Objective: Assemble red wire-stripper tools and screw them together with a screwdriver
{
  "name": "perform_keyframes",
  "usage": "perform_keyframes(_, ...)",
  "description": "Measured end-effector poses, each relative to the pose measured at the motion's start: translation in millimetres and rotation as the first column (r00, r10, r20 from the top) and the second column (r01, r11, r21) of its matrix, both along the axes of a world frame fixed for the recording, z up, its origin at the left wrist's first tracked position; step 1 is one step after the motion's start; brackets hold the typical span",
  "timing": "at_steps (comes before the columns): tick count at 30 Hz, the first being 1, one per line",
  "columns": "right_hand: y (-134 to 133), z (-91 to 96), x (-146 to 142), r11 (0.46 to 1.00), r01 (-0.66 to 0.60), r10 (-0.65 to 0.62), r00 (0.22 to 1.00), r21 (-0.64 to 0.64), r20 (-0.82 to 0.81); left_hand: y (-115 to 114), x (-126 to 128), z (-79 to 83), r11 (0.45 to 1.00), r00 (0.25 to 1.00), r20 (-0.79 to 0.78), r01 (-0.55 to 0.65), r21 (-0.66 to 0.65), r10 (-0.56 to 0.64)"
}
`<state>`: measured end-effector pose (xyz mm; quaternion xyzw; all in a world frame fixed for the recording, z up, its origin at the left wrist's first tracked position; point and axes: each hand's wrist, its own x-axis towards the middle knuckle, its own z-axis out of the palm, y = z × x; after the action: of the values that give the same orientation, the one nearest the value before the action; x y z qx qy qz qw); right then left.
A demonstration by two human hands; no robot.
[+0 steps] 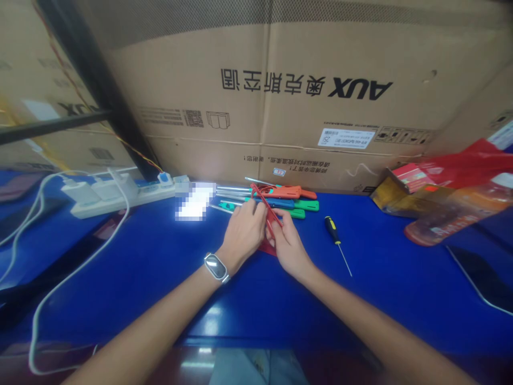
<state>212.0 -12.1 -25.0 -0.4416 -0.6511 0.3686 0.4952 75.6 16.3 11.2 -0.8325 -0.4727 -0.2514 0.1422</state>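
My left hand [245, 227], with a watch [216, 266] on its wrist, and my right hand [285, 240] meet over the blue table [160, 267]. Both are closed on a thin red frame-like piece [264, 206] that tilts up between them. A darker red part shows under my right hand; I cannot make out what it is. Just behind the hands lies a row of tools with orange, blue and green handles [292, 200] and metal shafts.
A black and yellow screwdriver [334, 232] lies right of my hands. A white power strip [116, 195] with chargers and cables sits at left. A large cardboard box [280, 96] stands behind. Red and orange plastic packaging [449, 203] lies at right, a dark flat device [481, 278] near the edge.
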Motion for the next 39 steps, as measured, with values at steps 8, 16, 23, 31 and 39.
perform_keyframes(8, 1.2, 0.2, -3.6, 0.998, 0.057, -0.058, 0.995, -0.018, -0.082, 5.2, 1.3, 2.1, 1.0, 0.994, 0.109, -0.009, 0.007, 0.008)
perform_keyframes(16, 22.7, 21.6, 28.7, 1.0, 0.012, -0.013, 0.974, 0.003, 0.226, 18.6, -33.6, 5.0, 0.942, 0.813, 0.581, 0.218, -0.255, -0.03)
perform_keyframes(23, 76.9, 37.4, 55.3, 0.983, -0.066, -0.081, 0.688, 0.173, 0.721, 26.4, -46.1, -0.8, 0.832, 0.769, 0.619, 0.443, -0.335, -0.161)
perform_keyframes(31, 39.4, 48.1, 29.4, 0.924, -0.149, -0.059, 0.855, 0.353, 0.515, 22.0, -32.6, -9.4, 0.731, 0.581, 0.813, 0.565, -0.383, -0.023)
perform_keyframes(39, 19.3, 30.5, 12.2, 0.97, 0.014, -0.057, 0.983, 0.243, 0.174, 12.5, -22.3, -2.8, 0.705, 0.563, 0.826, 0.575, -0.414, 0.026)
